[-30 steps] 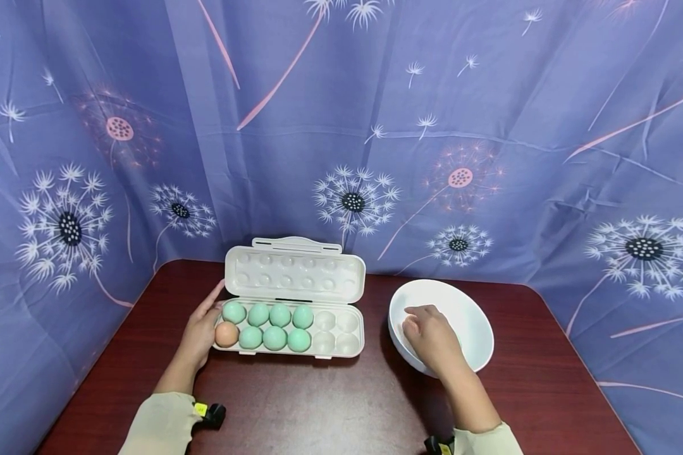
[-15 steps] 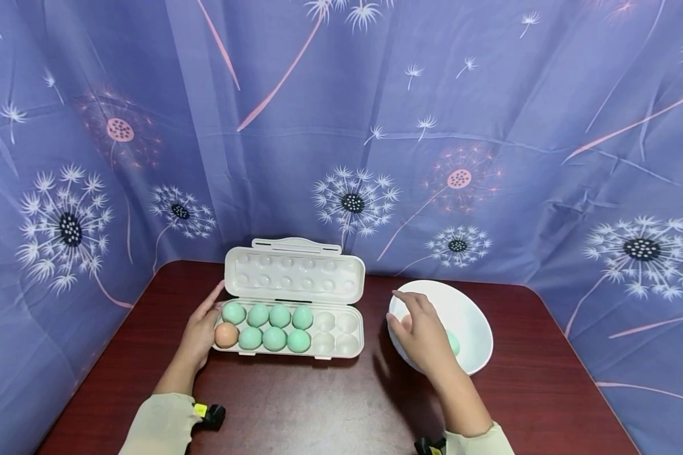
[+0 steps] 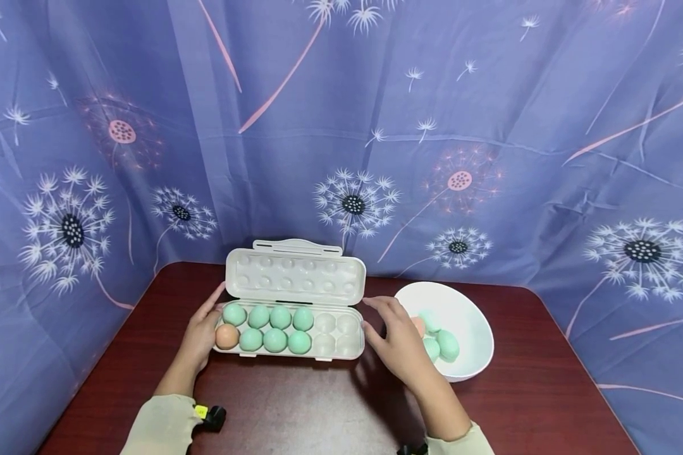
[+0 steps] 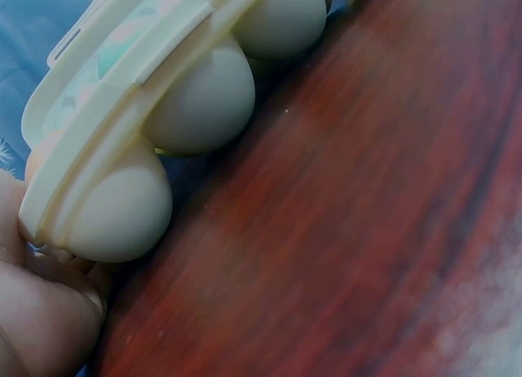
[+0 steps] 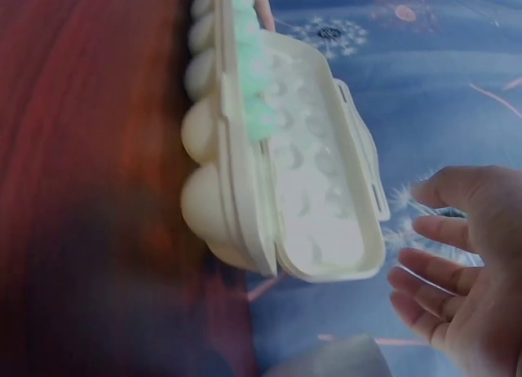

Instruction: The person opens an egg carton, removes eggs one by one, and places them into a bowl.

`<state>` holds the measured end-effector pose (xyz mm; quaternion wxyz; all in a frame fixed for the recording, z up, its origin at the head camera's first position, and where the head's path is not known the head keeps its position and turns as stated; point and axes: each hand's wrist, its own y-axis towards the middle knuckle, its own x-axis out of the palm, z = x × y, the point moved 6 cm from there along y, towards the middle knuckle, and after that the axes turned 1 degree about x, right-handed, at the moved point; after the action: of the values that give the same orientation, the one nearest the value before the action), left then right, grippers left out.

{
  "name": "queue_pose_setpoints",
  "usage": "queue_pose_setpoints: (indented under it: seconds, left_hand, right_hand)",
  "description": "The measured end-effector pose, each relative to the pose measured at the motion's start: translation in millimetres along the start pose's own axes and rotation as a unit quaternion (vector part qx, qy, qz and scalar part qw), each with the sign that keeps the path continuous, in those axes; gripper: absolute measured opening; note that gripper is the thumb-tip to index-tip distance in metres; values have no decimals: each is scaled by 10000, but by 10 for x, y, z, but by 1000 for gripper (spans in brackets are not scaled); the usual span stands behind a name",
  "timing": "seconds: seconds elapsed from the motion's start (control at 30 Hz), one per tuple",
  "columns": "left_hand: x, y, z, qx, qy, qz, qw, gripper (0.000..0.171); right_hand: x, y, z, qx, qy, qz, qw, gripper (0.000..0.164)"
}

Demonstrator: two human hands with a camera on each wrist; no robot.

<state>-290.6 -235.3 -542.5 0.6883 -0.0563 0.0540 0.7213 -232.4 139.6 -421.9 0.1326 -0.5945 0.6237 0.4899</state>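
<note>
A white egg carton (image 3: 336, 355) lies with its lid (image 3: 296, 275) raised. Several green eggs (image 3: 275, 340) and one brown egg (image 3: 226, 336) fill its left part; the cups (image 3: 336, 334) at the right end hold nothing. My left hand (image 3: 196, 335) rests against the carton's left end, fingers extended along it. Close to the carton's right end is my right hand (image 3: 398, 338), fingers apart and holding nothing; the right wrist view shows these fingers (image 5: 432, 287) loosely bent. Behind that hand stands a white bowl (image 3: 478, 328) with green eggs (image 3: 448, 345) and an orange-brown egg (image 3: 418, 326), partly hidden.
The dark red wooden table (image 3: 296, 404) reaches back to a blue curtain (image 3: 296, 126) with a dandelion print. The raised lid stands near the curtain. A black wrist camera (image 3: 213, 417) sits by the left sleeve.
My right hand has left the bowl and moved left to the carton's right end, so the eggs in the bowl show. The left hand and the carton have stayed in place.
</note>
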Motion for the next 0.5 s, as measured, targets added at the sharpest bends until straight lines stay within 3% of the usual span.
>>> queue_pose_setpoints:
  seconds: [0.5]
  left_hand:
    - [0,8,-31,-35,64,35,10000,49]
  right_hand:
    - [361,10,-181,31,267,-562,9981,49]
